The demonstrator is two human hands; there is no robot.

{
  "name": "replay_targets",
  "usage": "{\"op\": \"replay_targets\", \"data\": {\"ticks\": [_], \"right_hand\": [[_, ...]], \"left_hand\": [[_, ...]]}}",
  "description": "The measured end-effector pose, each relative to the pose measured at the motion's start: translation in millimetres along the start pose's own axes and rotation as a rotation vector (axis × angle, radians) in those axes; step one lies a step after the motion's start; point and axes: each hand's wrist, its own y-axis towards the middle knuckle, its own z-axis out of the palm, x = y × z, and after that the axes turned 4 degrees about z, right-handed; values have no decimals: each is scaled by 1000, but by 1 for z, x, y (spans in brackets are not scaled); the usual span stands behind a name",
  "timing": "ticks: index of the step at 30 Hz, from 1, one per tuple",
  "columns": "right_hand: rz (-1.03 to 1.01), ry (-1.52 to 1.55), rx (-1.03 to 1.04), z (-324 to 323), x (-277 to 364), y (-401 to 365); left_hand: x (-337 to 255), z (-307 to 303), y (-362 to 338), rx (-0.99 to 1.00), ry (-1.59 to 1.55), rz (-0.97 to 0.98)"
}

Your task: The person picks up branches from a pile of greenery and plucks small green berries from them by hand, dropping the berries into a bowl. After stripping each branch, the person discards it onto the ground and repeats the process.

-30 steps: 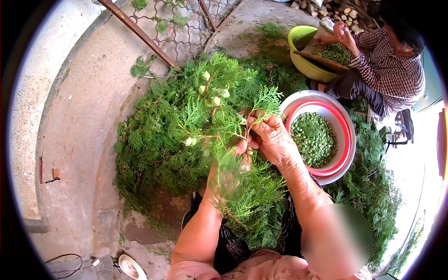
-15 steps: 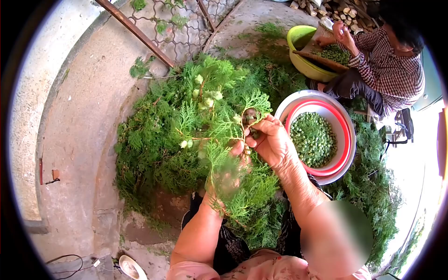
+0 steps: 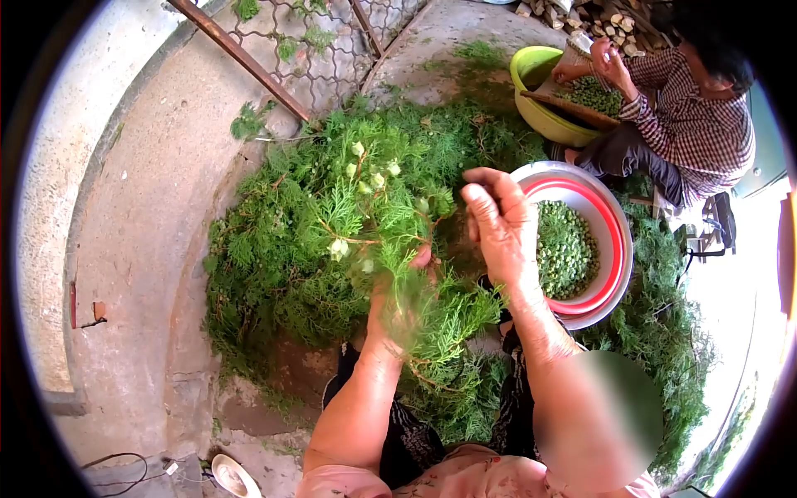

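My left hand (image 3: 404, 309), partly hidden behind foliage, is closed round a leafy cypress branch (image 3: 369, 224). Pale green cones (image 3: 378, 180) stand out among its flat, feathery sprays. My right hand (image 3: 504, 222) is apart from the branch, just left of a red-rimmed white bowl (image 3: 613, 249), overlapping its edge from this viewpoint. Its fingers are curled in with the thumb against them; whatever they may hold is hidden. Many small green cones (image 3: 569, 253) fill the bowl, which sits inside a larger pale basin (image 3: 627, 270).
A big heap of cut cypress branches (image 3: 274, 257) lies ahead and left; more greenery (image 3: 656, 357) lies right. At upper right a person in a checked shirt (image 3: 693, 124) sits by a yellow-green tub (image 3: 540, 116) with a tray of cones (image 3: 594, 98). Firewood (image 3: 618, 25) is stacked behind.
My right hand has left the branch and moved right and slightly up toward the bowl. The branch has shifted a little in my left hand, which stays closed round it.
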Motion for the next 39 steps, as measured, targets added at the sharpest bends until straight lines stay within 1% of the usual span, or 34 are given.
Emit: {"op": "replay_targets", "data": {"ticks": [1, 3, 5, 8, 9, 11, 12, 13, 14, 15, 18, 19, 20, 21, 22, 23, 24, 26, 27, 29, 32, 33, 36, 37, 39], "right_hand": [[-11, -89, 40, -1, -1, 0], [-5, -242, 124, -2, 0, 0], [-21, -356, 184, 0, 5, -1], [-145, -516, 209, 0, -2, 1], [-93, -513, 200, 1, 1, 0], [14, -395, 227, 4, 12, -3], [22, -384, 215, 4, 11, -3], [31, -373, 202, 3, 9, -3], [-5, -412, 165, 2, -2, -1], [-41, -451, 126, 2, -5, 0], [248, -171, 88, 2, -5, -3], [319, -74, 68, 3, -3, -4], [331, 8, 28, -1, -3, -2], [343, 91, -11, -9, -4, 3], [354, 174, -51, -14, -4, 8], [323, 369, -65, -14, -3, 13], [338, 477, -55, -12, 4, 14], [481, 635, -114, -7, 19, 15], [484, 658, -87, -8, 18, 15], [490, 703, -32, -12, 12, 14], [448, 446, 149, -25, 2, 15], [481, 302, 181, -26, 10, 14], [283, -329, 222, -18, 23, 13], [261, -405, 287, -19, 21, 15], [202, -550, 412, -21, 18, 17]], "left_hand": [[0, 0, 2, 29, -16, 3], [-4, 6, -1, 20, -85, -45], [0, 5, 1, 15, -145, -47], [-1, 4, 1, 30, -85, -66], [-1, 4, 1, 38, -40, -76], [-1, 5, 2, 65, 65, -73], [-1, 6, 3, 84, 123, -60], [0, 5, 3, 92, 118, -53], [1, 4, 4, 100, 112, -46], [2, 2, 6, 98, 43, -44], [0, 6, -3, 46, -10, -25], [-2, 8, -7, 38, 4, -38], [-3, 7, -10, 28, 17, -51], [15, -31, 2, 463, -270, -34], [11, -26, 2, 342, -140, -71], [4, -16, 2, 221, -10, -107], [5, -14, 3, 154, -42, -109], [7, -8, 3, 18, -105, -105], [3, -6, 3, 24, -185, -111], [-6, 7, -6, 83, -177, -44], [-10, 15, -6, -54, 179, -105], [-11, 14, -7, -32, 127, -113], [-4, 17, -8, -52, -1, -4], [-2, 1, 1, 28, 41, -76], [7, 1, 4, -15, 121, -65]]}}
